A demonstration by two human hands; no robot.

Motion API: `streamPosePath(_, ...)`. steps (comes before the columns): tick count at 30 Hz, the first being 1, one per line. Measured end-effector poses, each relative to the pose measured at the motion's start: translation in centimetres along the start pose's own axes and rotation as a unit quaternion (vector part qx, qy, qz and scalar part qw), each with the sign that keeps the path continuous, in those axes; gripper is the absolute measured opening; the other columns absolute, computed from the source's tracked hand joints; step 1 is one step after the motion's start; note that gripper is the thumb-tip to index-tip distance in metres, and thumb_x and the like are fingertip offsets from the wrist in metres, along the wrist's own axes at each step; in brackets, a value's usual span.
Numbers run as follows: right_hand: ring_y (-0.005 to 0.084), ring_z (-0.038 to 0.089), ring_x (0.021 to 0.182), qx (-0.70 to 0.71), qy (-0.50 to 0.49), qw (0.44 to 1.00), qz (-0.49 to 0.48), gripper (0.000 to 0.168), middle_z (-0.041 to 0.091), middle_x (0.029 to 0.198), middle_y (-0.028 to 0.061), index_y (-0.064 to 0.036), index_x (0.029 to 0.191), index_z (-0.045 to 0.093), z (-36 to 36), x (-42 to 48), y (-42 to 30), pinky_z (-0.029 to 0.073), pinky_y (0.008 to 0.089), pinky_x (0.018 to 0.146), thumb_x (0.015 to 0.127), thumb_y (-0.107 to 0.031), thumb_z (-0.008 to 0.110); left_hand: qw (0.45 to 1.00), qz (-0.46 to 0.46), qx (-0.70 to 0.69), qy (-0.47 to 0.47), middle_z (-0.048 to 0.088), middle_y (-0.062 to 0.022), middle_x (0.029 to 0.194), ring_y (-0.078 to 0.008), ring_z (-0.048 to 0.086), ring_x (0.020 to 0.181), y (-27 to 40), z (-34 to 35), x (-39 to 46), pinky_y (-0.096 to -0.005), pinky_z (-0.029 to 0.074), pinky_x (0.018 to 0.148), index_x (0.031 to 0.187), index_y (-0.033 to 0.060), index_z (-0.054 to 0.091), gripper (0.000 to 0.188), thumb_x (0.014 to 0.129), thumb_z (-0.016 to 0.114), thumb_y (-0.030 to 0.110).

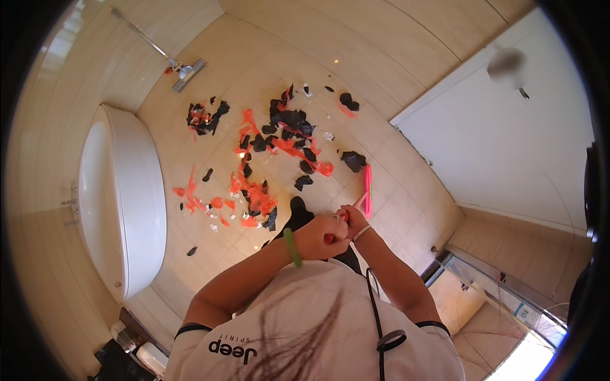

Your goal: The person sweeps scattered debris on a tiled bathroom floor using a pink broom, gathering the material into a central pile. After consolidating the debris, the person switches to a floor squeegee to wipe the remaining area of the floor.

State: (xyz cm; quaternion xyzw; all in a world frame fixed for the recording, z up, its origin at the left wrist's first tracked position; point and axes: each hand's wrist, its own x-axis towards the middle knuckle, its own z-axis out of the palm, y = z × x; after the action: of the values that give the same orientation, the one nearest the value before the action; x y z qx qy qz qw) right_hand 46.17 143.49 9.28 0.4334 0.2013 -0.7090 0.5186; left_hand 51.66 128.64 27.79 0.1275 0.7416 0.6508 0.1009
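Observation:
Both of my hands are closed around the red handle of a broom. My left hand [322, 234], below a green bangle, grips near the handle's end [329, 239], which pokes out of the fist. Just beyond it, my right hand [354, 221] wraps the handle too, with a thin bracelet at the wrist. The broom's bright pink head [368, 190] rests on the floor tiles to the right. Touching or nearly touching its far end is a black plastic scrap [353, 161]. More black scraps [293, 120] and torn red plastic pieces [259, 197] lie scattered ahead.
On the left stands a white bathtub [143, 205]. A mop [188, 75] leans against the far left wall. At right is a white door [514, 128], with a glass-edged frame [495, 295] nearer me. A smaller scrap pile [205, 116] sits near the tub, and a black cable [376, 314] hangs down my front.

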Motion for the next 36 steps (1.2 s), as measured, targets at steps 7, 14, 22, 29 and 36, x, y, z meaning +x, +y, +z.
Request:
streamPosePath(7, 0.0095, 0.042, 0.049, -0.03, -0.1, 0.994, 0.018, 0.022, 0.043, 0.054, 0.0005, -0.01, 0.061, 0.041, 5.6, 10.5, 4.2, 0.038, 0.0209, 0.047, 0.081, -0.01, 0.049, 0.996, -0.039, 0.074, 0.013, 0.038, -0.0117, 0.052, -0.0266, 0.041, 0.051, 1.3, -7.2, -1.7, -0.0352, 0.034, 0.052, 0.052, 0.0003, 0.038, 0.025, 0.069, 0.057, 0.003)
streamPosePath(14, 0.0022, 0.043, 0.049, 0.001, -0.262, 0.956, 0.132, 0.026, 0.038, 0.055, -0.0055, -0.013, 0.065, 0.04, 16.5, 8.3, 5.7, 0.043, 0.0179, 0.049, 0.088, -0.019, 0.049, 0.957, 0.077, 0.278, -0.007, 0.046, -0.0072, 0.056, -0.024, 0.046, 0.055, 3.1, -8.6, -2.5, -0.0333, 0.04, 0.058, 0.052, 0.0064, 0.045, 0.02, 0.065, 0.059, 0.003)
streamPosePath(22, 0.0055, 0.043, 0.052, 0.011, -0.139, 0.99, 0.012, 0.024, 0.04, 0.06, -0.0053, -0.013, 0.069, 0.04, 17.0, -1.9, 2.2, 0.037, 0.0178, 0.043, 0.088, -0.024, 0.051, 0.983, 0.165, 0.085, -0.004, 0.041, -0.0077, 0.056, -0.0261, 0.046, 0.057, 7.5, -11.2, -1.2, -0.0338, 0.04, 0.061, 0.052, 0.0056, 0.039, 0.029, 0.07, 0.061, 0.004)
streamPosePath(29, 0.0132, 0.047, 0.051, -0.088, 0.01, 0.994, -0.062, 0.03, 0.048, 0.054, 0.0027, -0.011, 0.057, 0.041, 8.9, 0.0, -6.5, 0.042, 0.0245, 0.051, 0.084, -0.022, 0.049, 0.982, -0.01, -0.187, 0.016, 0.043, -0.0043, 0.056, -0.0158, 0.042, 0.055, -1.2, -9.3, 6.6, -0.0274, 0.035, 0.053, 0.059, 0.0037, 0.043, 0.03, 0.077, 0.065, 0.015)
streamPosePath(36, 0.0114, 0.045, 0.046, -0.161, 0.014, 0.986, 0.035, 0.03, 0.046, 0.051, -0.0001, -0.014, 0.054, 0.041, 8.6, 9.5, -11.7, 0.037, 0.0242, 0.043, 0.081, -0.017, 0.053, 0.991, -0.032, -0.108, 0.068, 0.036, -0.0065, 0.05, -0.0219, 0.031, 0.048, -4.9, -13.1, 12.6, -0.032, 0.03, 0.052, 0.053, 0.0026, 0.038, 0.037, 0.083, 0.057, 0.013)
